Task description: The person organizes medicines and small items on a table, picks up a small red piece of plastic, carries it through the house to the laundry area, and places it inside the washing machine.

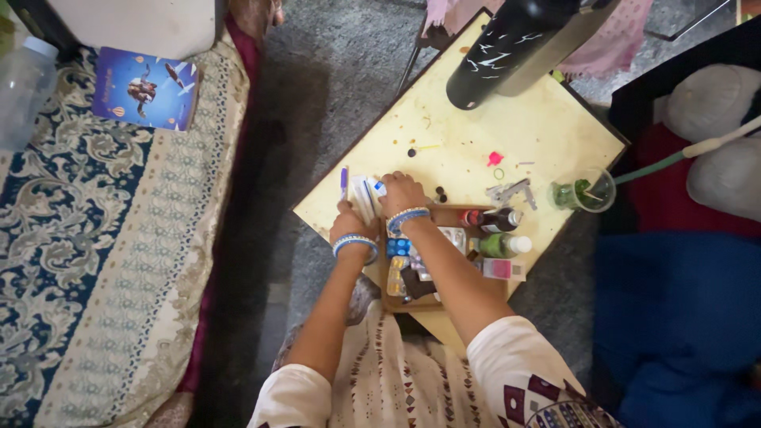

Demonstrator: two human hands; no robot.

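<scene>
Grey carpet covers the floor, with a low yellow table (507,119) set at an angle on it and a patterned mattress (95,261) to the left. A person sits at the table's near corner, both arms reaching forward over a shallow brown tray (412,305).

Left hand (351,221): it rests at the table's edge against a small stack of white packets (365,194), fingers curled round the near side, apparently steadying the stack. Right hand (402,192): it lies on top of the same packets, fingers bent and close together, pressing down or gripping from above; the exact hold is hidden by the knuckles. Both wrists carry blue bangles.

The packets stand on the table just beyond the tray, with a purple pen (344,181) touching their left side.

Tray contents: blister strips (399,247) under the right forearm, and small bottles (501,231) along its far edge, a red-capped dark one and a green one, laid on their sides. A pink box (501,269) lies beside them.

Elsewhere on the table: a tall black flask (507,47) at the far edge, a green glass (584,192) at the right corner, and a metal clip (511,191) near the bottles. A book (145,87) lies on the mattress, well apart.
</scene>
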